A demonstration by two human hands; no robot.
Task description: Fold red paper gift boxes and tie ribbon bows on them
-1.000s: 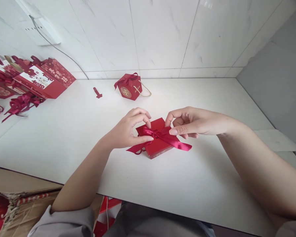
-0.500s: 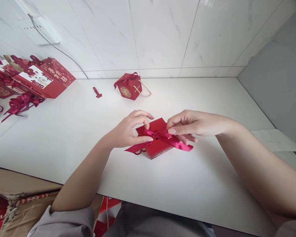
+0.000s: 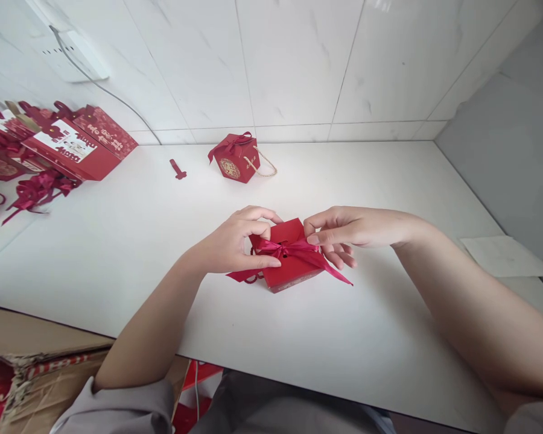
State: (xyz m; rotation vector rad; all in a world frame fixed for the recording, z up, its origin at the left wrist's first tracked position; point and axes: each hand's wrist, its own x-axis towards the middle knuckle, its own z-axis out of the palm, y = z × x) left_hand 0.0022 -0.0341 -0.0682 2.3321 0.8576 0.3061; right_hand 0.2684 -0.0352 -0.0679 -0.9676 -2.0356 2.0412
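Observation:
A small red gift box rests on the white table in front of me. Across its top lies a crimson ribbon, tied in a bow with a knot near the middle. My left hand grips the bow's left loop, its thumb lying along the near side of the ribbon. The thumb and bent forefinger of my right hand pinch the right loop; its other fingers hang loosely behind. One ribbon tail reaches past the box on the right, another on the left beside a dark red cord handle.
A six-sided red box with a gold rope handle stands near the tiled wall. Left of it lies a small red tag. Several red gift boxes and ribbons crowd the far left. White paper lies right; a cardboard box sits below left.
Both loops look drawn flatter and tighter across the box. My right hand has shifted slightly left and down, and the right tail now hangs narrower and lower.

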